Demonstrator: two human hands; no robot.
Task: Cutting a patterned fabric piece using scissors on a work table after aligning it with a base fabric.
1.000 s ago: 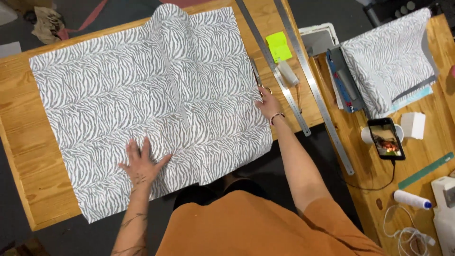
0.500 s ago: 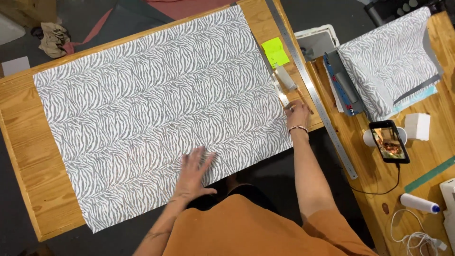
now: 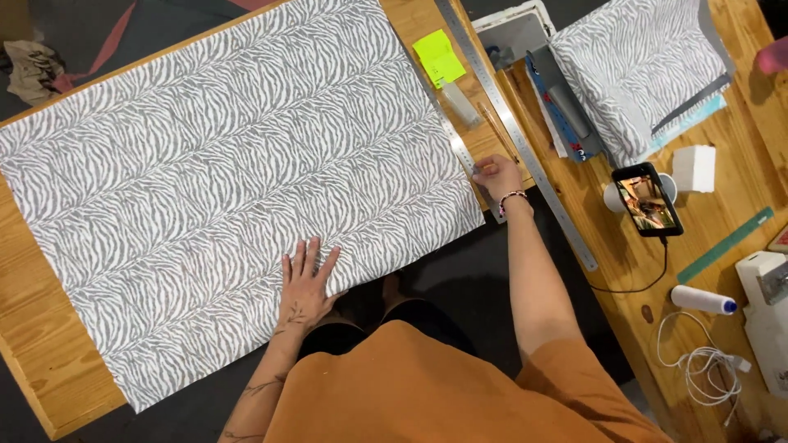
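A large sheet of zebra-striped fabric (image 3: 230,189) lies spread flat over a wooden table (image 3: 33,361). My left hand (image 3: 308,275) rests palm down on the fabric near its front edge, fingers slightly apart. My right hand (image 3: 497,174) is at the fabric's right front corner, fingers curled on the near end of a short metal ruler (image 3: 458,143) that lies along the fabric's right edge. A longer metal ruler (image 3: 533,156) lies just to the right of it, slanting the same way.
A yellow-green sticky note (image 3: 439,57) and a folded zebra fabric piece (image 3: 640,74) lie at the back right. On the right-hand table are a phone (image 3: 648,199), a white block (image 3: 694,168), a green ruler (image 3: 726,244), a thread spool (image 3: 702,299), a white cable (image 3: 706,361) and a white machine (image 3: 767,312).
The fabric's raised fold has been smoothed flat. My left hand slid right along the front edge. My right hand moved down the short ruler toward its near end.
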